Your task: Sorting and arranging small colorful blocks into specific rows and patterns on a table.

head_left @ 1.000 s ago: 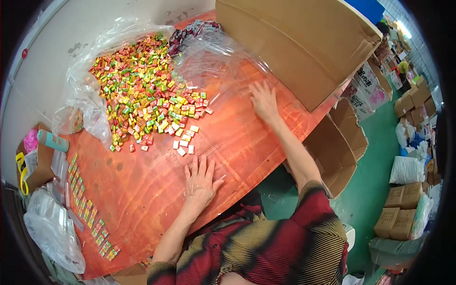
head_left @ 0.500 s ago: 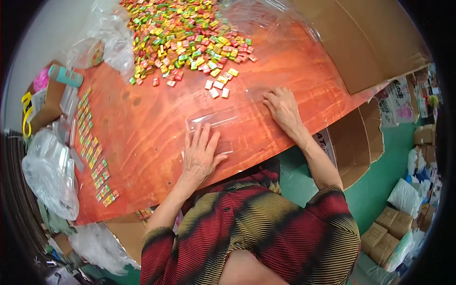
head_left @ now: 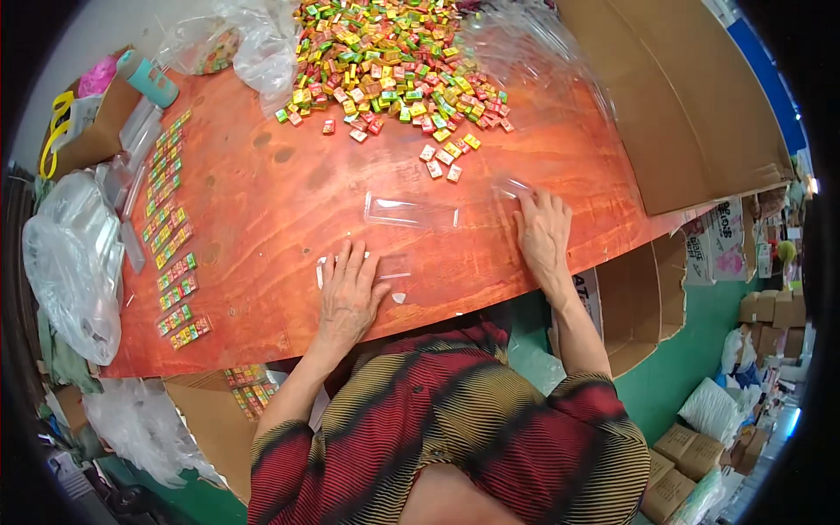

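Fingers outstretched, my left hand [head_left: 348, 293] lies flat over a small clear plastic piece [head_left: 395, 266] near the table's front edge. My right hand [head_left: 544, 238] has its fingers closed at the edge of another clear plastic piece [head_left: 509, 186]; its exact shape is hard to make out. Between and beyond the hands, a long, shallow clear plastic tray [head_left: 411, 213] rests on the red-orange table [head_left: 289, 201]. Past it are several loose small wrapped packets [head_left: 444, 157], in front of a big heap of red, yellow and green packets [head_left: 385, 61].
Rows of packets [head_left: 171, 227] line the table's left side, beside clear plastic strips [head_left: 133, 247] and a clear bag [head_left: 74, 262]. A teal bottle [head_left: 153, 80] stands far left. A large cardboard box [head_left: 674, 105] occupies the right; an open carton [head_left: 634, 306] sits below the edge.
The view has shifted, so the table appears moved. My left hand has drawn back from the long tray toward the front edge. My right hand's plastic piece now shows more clearly at its fingertips.
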A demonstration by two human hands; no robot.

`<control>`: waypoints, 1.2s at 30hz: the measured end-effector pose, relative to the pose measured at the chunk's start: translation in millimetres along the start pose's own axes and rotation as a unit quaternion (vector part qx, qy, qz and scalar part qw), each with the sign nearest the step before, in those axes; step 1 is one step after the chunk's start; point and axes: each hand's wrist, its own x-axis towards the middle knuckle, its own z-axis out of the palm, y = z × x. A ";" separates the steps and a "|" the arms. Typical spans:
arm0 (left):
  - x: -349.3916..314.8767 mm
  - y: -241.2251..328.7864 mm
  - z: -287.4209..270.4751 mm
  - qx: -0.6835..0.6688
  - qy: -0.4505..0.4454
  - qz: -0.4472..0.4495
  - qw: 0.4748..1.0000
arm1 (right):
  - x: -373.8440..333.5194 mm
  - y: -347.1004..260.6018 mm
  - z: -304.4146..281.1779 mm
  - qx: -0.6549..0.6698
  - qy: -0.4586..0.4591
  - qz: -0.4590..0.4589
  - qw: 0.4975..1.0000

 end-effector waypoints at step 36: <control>222.1 -89.7 24.6 -0.039 0.097 -0.078 0.991 | 216.7 -68.3 90.7 0.262 -0.076 -0.133 0.953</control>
